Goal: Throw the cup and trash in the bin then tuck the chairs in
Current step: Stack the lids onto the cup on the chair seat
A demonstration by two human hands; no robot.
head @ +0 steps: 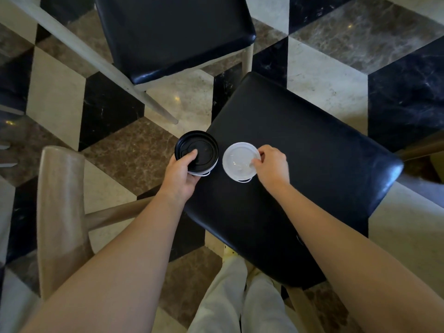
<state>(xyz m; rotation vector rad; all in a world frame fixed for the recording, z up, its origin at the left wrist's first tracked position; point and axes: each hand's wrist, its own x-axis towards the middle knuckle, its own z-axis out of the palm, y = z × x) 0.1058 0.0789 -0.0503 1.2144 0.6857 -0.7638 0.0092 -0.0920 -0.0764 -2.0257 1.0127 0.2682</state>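
Two lidded cups stand on the near chair's black seat (312, 164), seen from above. My left hand (180, 171) grips the black-lidded cup (201, 147) at the seat's left edge, thumb on the lid. My right hand (272, 164) holds the white-lidded cup (236, 159) by its right rim, fingers curled on the lid. The cups' bodies are hidden under their lids. A second black-seated chair (173, 34) stands beyond, at the top.
A pale wooden chair back (60, 212) rises at the left, close to my left arm. The floor (336, 75) is tiled in black, cream and brown marble. My legs in pale trousers (240, 304) show at the bottom, against the near chair.
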